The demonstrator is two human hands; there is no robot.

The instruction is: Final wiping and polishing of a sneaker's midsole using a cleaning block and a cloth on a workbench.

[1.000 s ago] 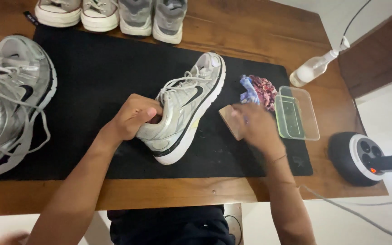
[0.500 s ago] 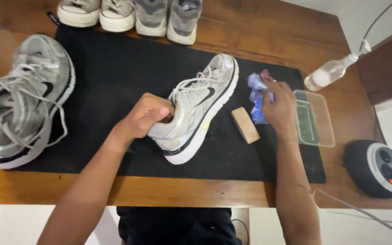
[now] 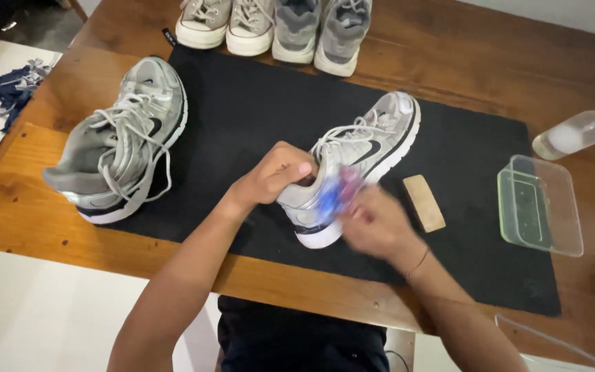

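Here, the silver-and-white mesh running shoe is stood on the black rubber mat, its heel end pinched at the collar by the left hand, whose fingers are pressed together over the rim. A crumpled blue-and-pink cloth is held against the shoe's side, just right of that grip, by the right hand; the hand is blurred, so how tightly its fingers are closed on the cloth cannot be told.

Since only the heel is held, the toe could be swung sideways across the mat if the cloth is pushed hard, and the loose white laces could be caught and dragged. The small tan wooden block, lying just right of the wiping hand, could be knocked by the wrist toward the clear plastic rectangular tub farther right. Beyond that, the clear plastic bottle lies on its side on the wooden tabletop and might be rolled if it is bumped. Well to the left of the grip, the matching grey shoe is out of reach of any slip.
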